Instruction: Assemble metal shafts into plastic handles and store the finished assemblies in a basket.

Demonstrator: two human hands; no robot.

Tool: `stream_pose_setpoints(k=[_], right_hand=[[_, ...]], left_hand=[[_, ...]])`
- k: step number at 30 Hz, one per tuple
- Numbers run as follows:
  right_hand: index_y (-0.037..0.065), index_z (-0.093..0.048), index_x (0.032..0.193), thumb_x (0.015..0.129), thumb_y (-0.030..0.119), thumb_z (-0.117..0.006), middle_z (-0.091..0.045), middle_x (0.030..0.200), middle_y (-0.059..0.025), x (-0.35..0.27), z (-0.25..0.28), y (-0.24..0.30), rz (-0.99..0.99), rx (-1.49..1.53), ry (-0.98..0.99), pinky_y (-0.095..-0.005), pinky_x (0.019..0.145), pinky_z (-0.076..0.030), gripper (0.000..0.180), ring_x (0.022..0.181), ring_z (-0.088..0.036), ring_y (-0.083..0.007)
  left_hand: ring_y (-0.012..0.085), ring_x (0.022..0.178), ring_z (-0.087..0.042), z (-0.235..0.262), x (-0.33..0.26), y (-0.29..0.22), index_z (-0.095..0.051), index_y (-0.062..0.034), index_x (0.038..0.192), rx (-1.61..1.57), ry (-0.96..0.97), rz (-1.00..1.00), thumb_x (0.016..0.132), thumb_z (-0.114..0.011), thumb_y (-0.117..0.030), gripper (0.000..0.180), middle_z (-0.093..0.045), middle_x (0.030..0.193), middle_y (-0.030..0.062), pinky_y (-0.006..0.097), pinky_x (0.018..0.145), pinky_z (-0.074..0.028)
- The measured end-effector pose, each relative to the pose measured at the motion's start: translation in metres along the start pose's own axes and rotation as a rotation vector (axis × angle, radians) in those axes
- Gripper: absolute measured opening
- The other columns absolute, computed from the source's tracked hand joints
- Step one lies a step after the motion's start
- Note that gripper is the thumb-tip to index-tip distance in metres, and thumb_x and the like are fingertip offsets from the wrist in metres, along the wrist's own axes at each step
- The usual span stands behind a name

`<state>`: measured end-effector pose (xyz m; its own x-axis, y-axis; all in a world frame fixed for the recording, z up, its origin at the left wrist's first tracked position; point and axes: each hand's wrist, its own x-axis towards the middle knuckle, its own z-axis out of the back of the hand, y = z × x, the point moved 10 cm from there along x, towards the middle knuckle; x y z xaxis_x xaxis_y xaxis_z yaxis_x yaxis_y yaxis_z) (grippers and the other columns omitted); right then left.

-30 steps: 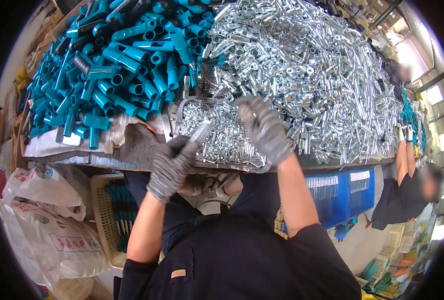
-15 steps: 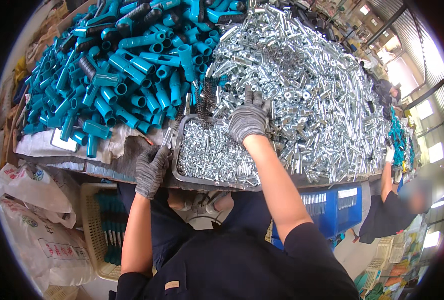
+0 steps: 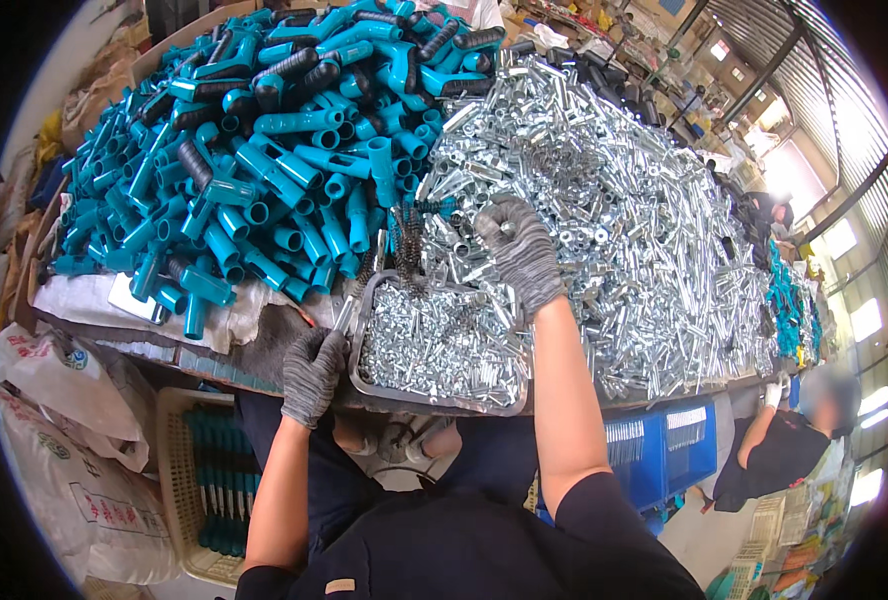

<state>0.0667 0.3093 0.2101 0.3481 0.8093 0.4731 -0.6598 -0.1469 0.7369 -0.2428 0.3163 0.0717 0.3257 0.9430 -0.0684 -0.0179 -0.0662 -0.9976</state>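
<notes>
My left hand [image 3: 314, 375], in a grey knit glove, is closed round a slim silver metal rod [image 3: 344, 314] near the table's front edge. The rod's upper end sticks out above the fingers, beside the left rim of a dark tray [image 3: 357, 362] of small metal fittings [image 3: 429, 335]. My right hand [image 3: 524, 255], gloved alike, is over the near-left part of a big heap of shiny metal parts [image 3: 644, 240]. Its fingers are curled, and a small silver metal part [image 3: 507, 228] shows between them; most of it is hidden.
Teal plastic handles [image 3: 264, 180] with black grips are heaped at the left. Several dark springs [image 3: 407, 240] lie between the heaps. Below the table stand a cream crate [image 3: 176, 470] of teal-handled pieces, white sacks [image 3: 94, 470] and blue bins [image 3: 634, 450]. Another person [image 3: 789, 440] works at the right.
My right hand's fingers have gone from stretched over the heap to curled round a small metal part. The left hand still holds its rod. The whole view has shifted slightly.
</notes>
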Motion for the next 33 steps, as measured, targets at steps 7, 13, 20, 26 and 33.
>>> stream_pose_setpoints(k=[7,13,20,26,33], right_hand=[[0.006,-0.063,0.093,0.077,0.032,-0.071,-0.064,0.099,-0.0150,-0.025,-0.030,0.010,-0.108,-0.283,0.324,-0.0368,0.086,-0.047,0.031,0.095,-0.062,-0.0284],[0.008,-0.059,0.118,0.074,0.049,-0.071,-0.059,0.117,-0.0179,-0.070,-0.086,0.022,0.026,-0.509,0.736,-0.0404,0.098,-0.041,0.061,0.113,-0.055,-0.0319],[0.012,-0.050,0.131,0.074,0.052,-0.068,-0.050,0.130,-0.0165,-0.079,-0.088,0.027,0.047,-0.646,0.775,-0.0419,0.103,-0.036,0.072,0.121,-0.048,-0.0321],[0.008,-0.062,0.102,0.076,0.035,-0.067,-0.065,0.098,-0.0146,-0.058,-0.076,0.030,0.122,-0.481,0.543,-0.0436,0.084,-0.048,0.037,0.095,-0.062,-0.0310],[0.002,-0.062,0.106,0.087,0.010,-0.061,-0.067,0.091,-0.0093,0.013,0.003,0.020,0.037,-0.317,0.045,-0.0298,0.073,-0.052,0.020,0.082,-0.063,-0.0155]], left_hand=[[0.0064,0.060,-0.048,-0.001,-0.001,0.005,-0.063,-0.0001,0.083,-0.031,-0.026,0.040,0.092,-0.056,-0.020,0.023,-0.057,0.067,0.0005,0.024,0.053,-0.039],[0.0075,0.062,-0.050,0.000,0.002,0.012,-0.063,0.0010,0.088,0.010,-0.035,0.033,0.091,-0.058,-0.019,0.021,-0.059,0.072,0.0013,0.024,0.057,-0.041],[0.0077,0.064,-0.053,0.001,-0.001,0.012,-0.063,0.0020,0.089,0.038,-0.048,0.031,0.091,-0.059,-0.018,0.020,-0.062,0.074,0.0022,0.025,0.058,-0.043],[0.0074,0.062,-0.052,-0.003,0.000,0.009,-0.063,0.0018,0.088,0.034,-0.030,0.035,0.092,-0.058,-0.018,0.020,-0.060,0.072,0.0014,0.024,0.057,-0.042],[0.0070,0.061,-0.051,-0.001,-0.002,0.013,-0.063,0.0010,0.088,-0.001,-0.039,0.056,0.092,-0.058,-0.017,0.019,-0.058,0.069,0.0004,0.024,0.056,-0.041]])
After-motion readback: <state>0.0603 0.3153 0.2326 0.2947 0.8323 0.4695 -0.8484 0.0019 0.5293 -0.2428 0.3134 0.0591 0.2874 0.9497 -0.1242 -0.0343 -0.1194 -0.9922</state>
